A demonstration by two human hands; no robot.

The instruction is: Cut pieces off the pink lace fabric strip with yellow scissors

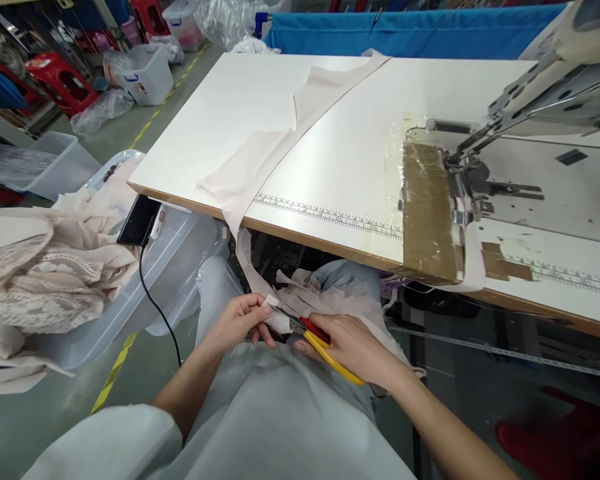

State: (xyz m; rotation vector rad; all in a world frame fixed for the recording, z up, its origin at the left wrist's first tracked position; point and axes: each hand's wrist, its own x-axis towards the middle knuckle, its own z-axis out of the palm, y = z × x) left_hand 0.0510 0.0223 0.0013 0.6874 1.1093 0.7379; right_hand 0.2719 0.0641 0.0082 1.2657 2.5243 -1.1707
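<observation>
Over my lap, my right hand (343, 343) grips scissors (333, 357) with yellow and red handles, their blades pointing left. Pinched between the fingers of my left hand (245, 320) is the end of a pale pink fabric strip (250, 263). The scissor blades lie at this fabric end, close to my left fingertips; whether they are cutting into it I cannot tell. From my hand the strip runs up over the table edge and joins a longer pale fabric piece (265, 157) spread across the tabletop. More gathered pale fabric (345, 303) rests on my lap.
A white sewing table (340, 173) with a printed ruler spans the front. On its right stands a sewing machine (480, 160). At my left, a plastic tub (165, 267) holds heaped lace and fabric (45, 280), with a phone (139, 220) and its cable at the rim.
</observation>
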